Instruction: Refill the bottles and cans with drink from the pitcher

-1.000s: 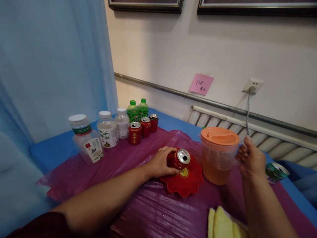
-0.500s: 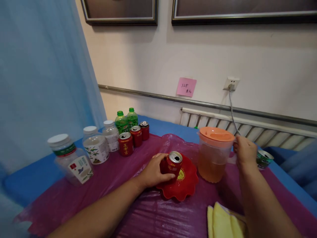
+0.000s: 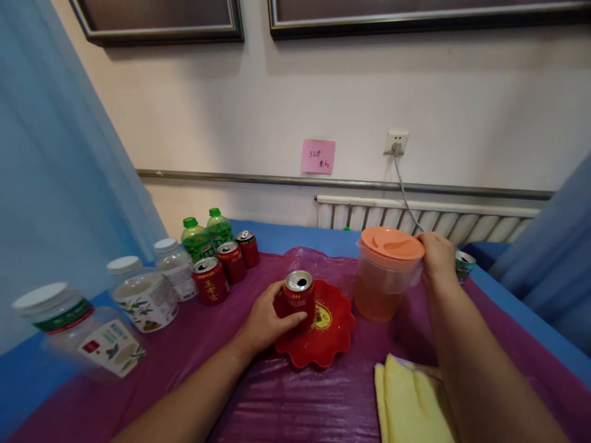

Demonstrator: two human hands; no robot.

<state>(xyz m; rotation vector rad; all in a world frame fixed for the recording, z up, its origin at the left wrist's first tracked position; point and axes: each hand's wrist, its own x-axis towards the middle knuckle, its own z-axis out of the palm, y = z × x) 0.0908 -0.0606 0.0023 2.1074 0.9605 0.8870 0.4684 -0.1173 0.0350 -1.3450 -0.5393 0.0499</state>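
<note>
My left hand (image 3: 272,317) is wrapped round the side of a red drink can (image 3: 302,300), thumb in front and fingers behind. The can is upright with its top opened, at the left part of a red scalloped plate (image 3: 339,329); its base is partly hidden. On the right, my right hand (image 3: 438,255) is closed on the handle side of a clear plastic pitcher (image 3: 386,280) with an orange lid. Amber liquid fills its lower part. The handle itself is mostly hidden by the fingers. A folded yellow cloth (image 3: 410,400) lies in front of the pitcher.
Several clear jars with white lids (image 3: 113,351) line the left side. Beyond them stand three red cans (image 3: 211,282) and two green-capped bottles (image 3: 197,241). A green can (image 3: 463,267) is behind my right wrist. Purple plastic sheeting (image 3: 277,400) covers the blue surface.
The view has turned to the right, so most things sit further left. Both hands keep their grips on the can and the pitcher. The pitcher appears slightly higher.
</note>
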